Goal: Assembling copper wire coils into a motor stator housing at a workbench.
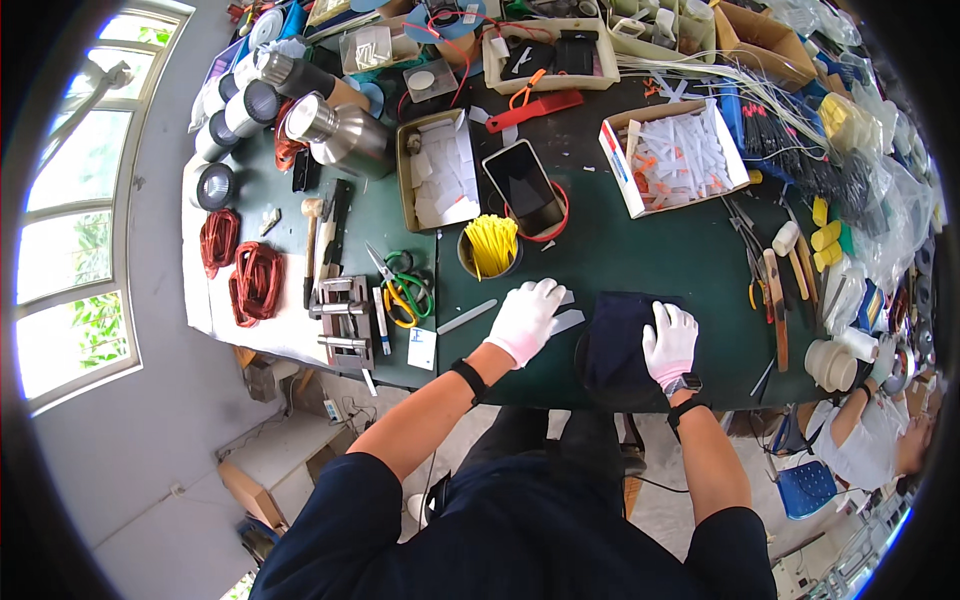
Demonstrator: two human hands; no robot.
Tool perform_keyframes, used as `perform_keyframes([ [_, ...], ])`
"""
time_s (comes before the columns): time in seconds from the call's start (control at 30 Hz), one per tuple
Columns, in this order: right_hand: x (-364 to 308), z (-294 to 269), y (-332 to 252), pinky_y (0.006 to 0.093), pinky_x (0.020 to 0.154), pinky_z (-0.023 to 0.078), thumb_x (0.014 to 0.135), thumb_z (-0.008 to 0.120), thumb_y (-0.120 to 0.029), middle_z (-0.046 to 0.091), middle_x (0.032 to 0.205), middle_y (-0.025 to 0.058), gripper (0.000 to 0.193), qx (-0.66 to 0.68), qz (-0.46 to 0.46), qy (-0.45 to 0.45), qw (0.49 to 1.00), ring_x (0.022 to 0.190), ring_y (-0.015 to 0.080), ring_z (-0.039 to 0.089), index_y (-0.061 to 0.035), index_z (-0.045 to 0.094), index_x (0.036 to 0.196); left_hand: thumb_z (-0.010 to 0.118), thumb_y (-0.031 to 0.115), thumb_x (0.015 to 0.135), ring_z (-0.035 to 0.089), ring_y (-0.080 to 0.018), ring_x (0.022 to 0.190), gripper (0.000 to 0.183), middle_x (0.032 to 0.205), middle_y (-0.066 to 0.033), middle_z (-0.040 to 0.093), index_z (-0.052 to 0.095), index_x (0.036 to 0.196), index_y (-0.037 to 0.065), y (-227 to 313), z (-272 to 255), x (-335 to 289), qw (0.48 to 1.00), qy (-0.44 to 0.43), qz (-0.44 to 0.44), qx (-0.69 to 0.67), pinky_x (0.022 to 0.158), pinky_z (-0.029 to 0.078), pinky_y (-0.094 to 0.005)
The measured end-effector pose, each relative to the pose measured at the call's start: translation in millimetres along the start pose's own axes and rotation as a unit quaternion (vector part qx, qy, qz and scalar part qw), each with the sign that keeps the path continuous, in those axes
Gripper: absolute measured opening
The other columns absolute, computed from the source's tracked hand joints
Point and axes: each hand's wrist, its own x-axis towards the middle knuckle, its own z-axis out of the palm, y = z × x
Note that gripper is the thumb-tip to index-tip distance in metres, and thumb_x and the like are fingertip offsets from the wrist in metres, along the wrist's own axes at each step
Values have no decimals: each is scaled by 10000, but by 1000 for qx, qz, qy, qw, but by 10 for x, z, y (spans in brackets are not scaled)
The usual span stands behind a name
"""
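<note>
By right hand, squarish cloth

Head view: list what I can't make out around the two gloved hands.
All in the head view:
Left hand: its palm, hidden by the back of the hand.
White strips: their left ends, covered by the left hand.
Right hand: grip or mere touch on the dark cloth, hidden by the hand itself.
Dark cloth: anything beneath, covered by it.
Yellow bundle: lower ends, inside the cup.

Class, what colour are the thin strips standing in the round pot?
Bright yellow; the strips show best in the head view.
</note>
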Motion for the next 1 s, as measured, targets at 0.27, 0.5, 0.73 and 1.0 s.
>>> perform_keyframes([
  [0.27, -41, 23, 9, 533, 1006, 445, 887, 684, -255, 621, 1250, 160, 494, 8, 3, 5, 1000, 1139, 385, 588, -53, 610, 1332, 711, 138, 821, 637, -316, 1076, 345, 1104, -114, 647, 672, 1152, 49, 62, 84, 74, 999, 5, 0, 34, 907, 524, -436],
  [0.5, -13, 37, 41, 535, 1007, 446, 890, 683, -256, 617, 1265, 158, 500, 12, 5, 1, 1000, 1142, 383, 587, -61, 605, 1344, 671, 43, 815, 608, -376, 1164, 424, 1209, -176, 645, 644, 1237, 15, -319, 18, -188, 989, 87, 22, -116, 1027, 498, -448],
  [0.73, -11, 8, 20, 535, 1010, 442, 898, 669, -250, 612, 1266, 165, 489, 16, 8, -8, 1000, 1147, 392, 578, -54, 607, 1342, 628, -18, 844, 554, -393, 1286, 520, 1388, -207, 577, 571, 1360, 8, -578, -75, -242, 996, 17, 67, -60, 1106, 458, -462],
  [1.0, -18, 41, 34, 534, 1013, 444, 885, 686, -255, 610, 1263, 151, 506, 17, 7, -2, 1000, 1152, 385, 577, -62, 606, 1346, 617, -32, 853, 539, -397, 1320, 557, 1408, -186, 576, 551, 1400, 42, -354, 170, -140, 980, 56, 76, -174, 1150, 442, -453],
])
